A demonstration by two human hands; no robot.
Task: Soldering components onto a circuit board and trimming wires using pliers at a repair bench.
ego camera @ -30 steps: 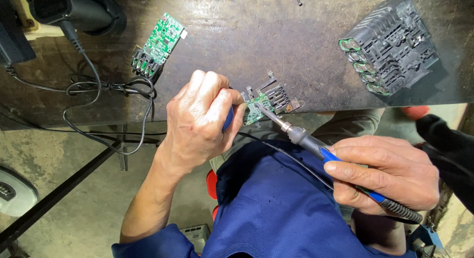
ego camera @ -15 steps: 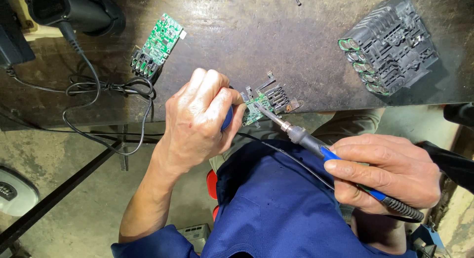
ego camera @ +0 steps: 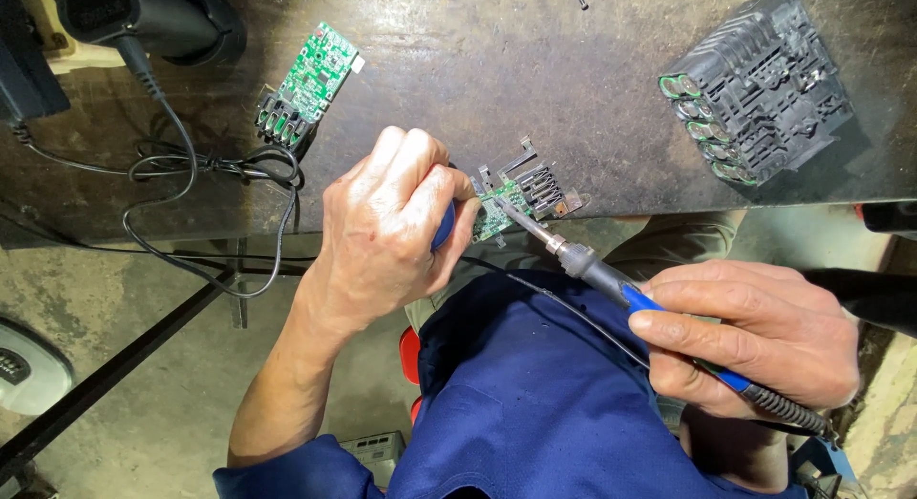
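Head view, looking down over a dark, worn metal table (ego camera: 592, 107). Left hand (ego camera: 387, 236) is curled nearly closed, fingers bent over a small blue-handled tool (ego camera: 443, 227) of which only a bit of the handle shows between thumb and palm; what kind of tool it is I cannot tell. The fingertips lie just beside a small green circuit board (ego camera: 499, 211) with a black connector block on its far end — the board sits at the near edge of the table, right of this hand.

Right hand (ego camera: 755, 337) is closed in a pen-like grasp around a soldering iron (ego camera: 611, 279) with a blue and black handle. The iron slants up and to the left from this hand, and its metal tip touches the small board. A thin black wire (ego camera: 573, 313) runs beneath the iron, across the blue work jacket (ego camera: 535, 403).

By count: two hands, two green circuit boards, one soldering iron, one battery pack. The second circuit board (ego camera: 310, 84) lies on the table beyond and left of the left hand, well apart from it. The black battery pack (ego camera: 764, 88), with round cell ends showing along one side, stands far beyond the right hand. A tangle of black cable (ego camera: 201, 165) lies left of the left hand, near the second board.
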